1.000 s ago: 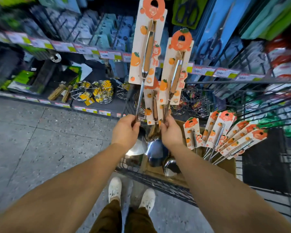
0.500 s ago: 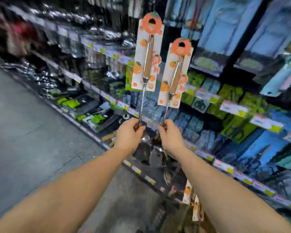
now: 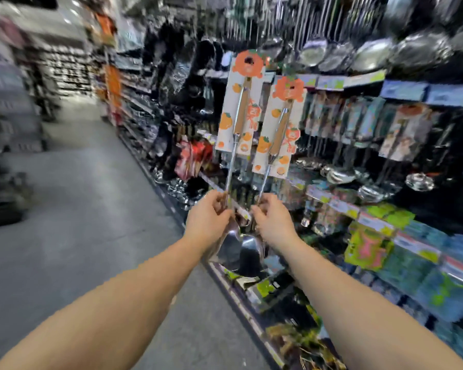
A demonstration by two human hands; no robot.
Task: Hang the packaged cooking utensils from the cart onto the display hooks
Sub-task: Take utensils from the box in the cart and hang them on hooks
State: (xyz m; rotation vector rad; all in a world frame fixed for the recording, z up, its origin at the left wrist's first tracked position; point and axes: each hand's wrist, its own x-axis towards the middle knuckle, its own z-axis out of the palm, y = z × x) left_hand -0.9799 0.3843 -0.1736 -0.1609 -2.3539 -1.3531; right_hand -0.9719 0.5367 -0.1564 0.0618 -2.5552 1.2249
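We are showing two bare forearms and two bare hands.

Our left forearm [image 3: 118, 303] is filling the lower left of the head view, looking broad and heavy close to the lens and narrowing steadily to a slim wrist. Our right forearm [image 3: 358, 303] is doing the same from the lower right. Both are running uncovered from the frame's edge to the fingers, their outlines smearing slightly in the blur. Our left hand [image 3: 207, 218] is presenting its smooth, rounded back and a soft ridge of knuckles. Our right hand [image 3: 274, 222] is presenting its back too, with the knuckles blurring into one pale curve.
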